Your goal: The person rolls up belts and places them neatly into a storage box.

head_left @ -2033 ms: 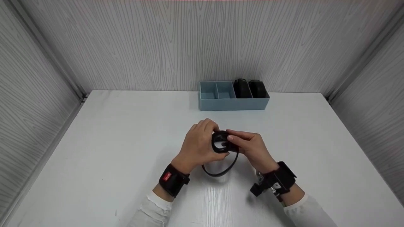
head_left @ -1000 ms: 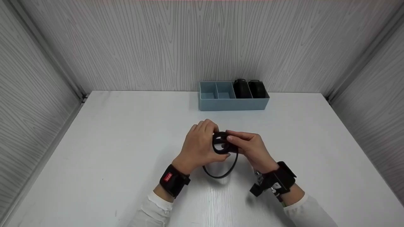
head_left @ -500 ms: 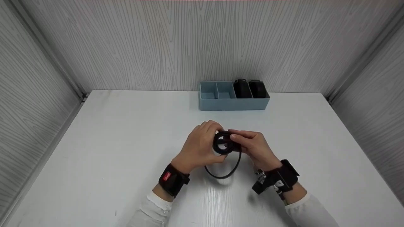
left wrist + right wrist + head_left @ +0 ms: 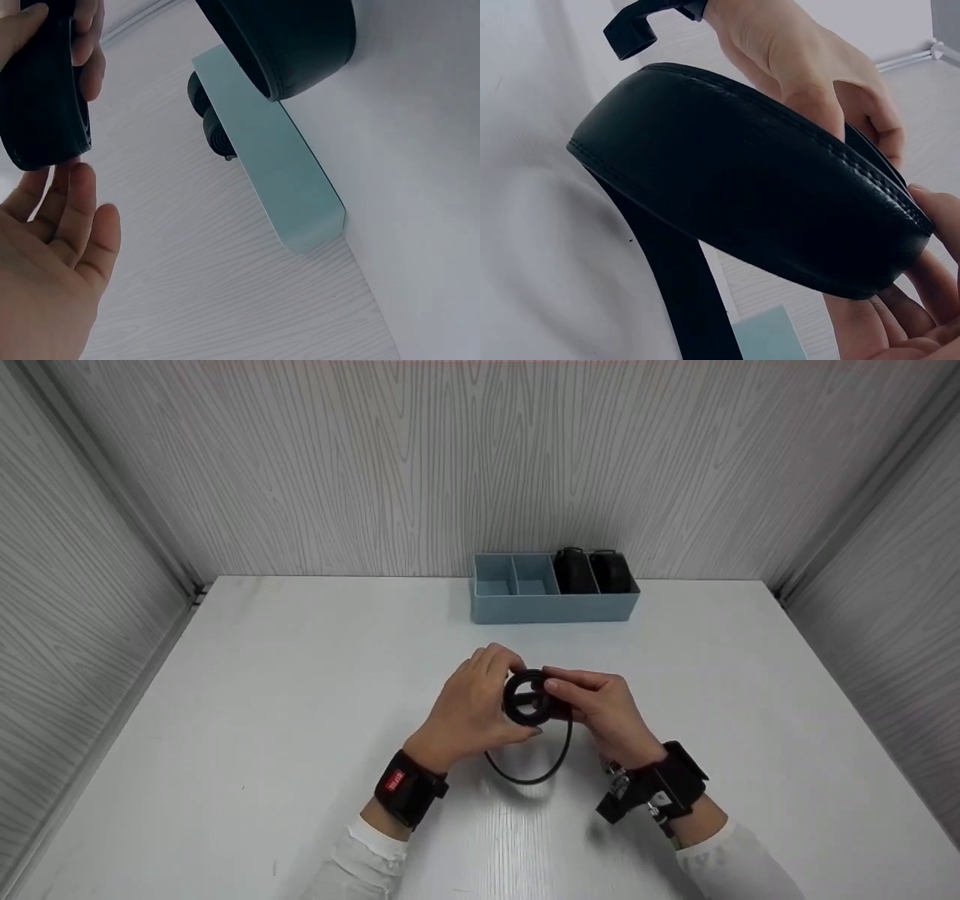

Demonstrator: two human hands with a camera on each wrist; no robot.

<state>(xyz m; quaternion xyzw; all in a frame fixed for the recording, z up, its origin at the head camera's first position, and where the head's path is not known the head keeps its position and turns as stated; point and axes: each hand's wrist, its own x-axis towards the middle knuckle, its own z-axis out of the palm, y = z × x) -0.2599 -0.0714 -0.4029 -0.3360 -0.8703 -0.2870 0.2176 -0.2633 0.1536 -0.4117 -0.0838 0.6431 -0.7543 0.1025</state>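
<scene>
A black stitched leather belt is partly coiled between both hands, above the middle of the table. My left hand grips the coil from the left, fingers over its top and thumb below. My right hand pinches the coil's right side between thumb and fingers. A loose length of the belt hangs below in a curve. In the left wrist view the belt coil sits just beyond the left fingertips. The right wrist view shows the wide outer face of the belt, with the loose strip dropping behind it.
A blue-grey divided box stands at the back of the white table, near the wall. Its two right compartments hold black rolled belts, and its two left ones hold nothing. Grey wood-grain panels enclose the table's back and sides.
Both hands stay almost in place around the coil. The coil has shifted and turned slightly, and its inner end lies differently in the opening. The hanging loop has shifted a little.
</scene>
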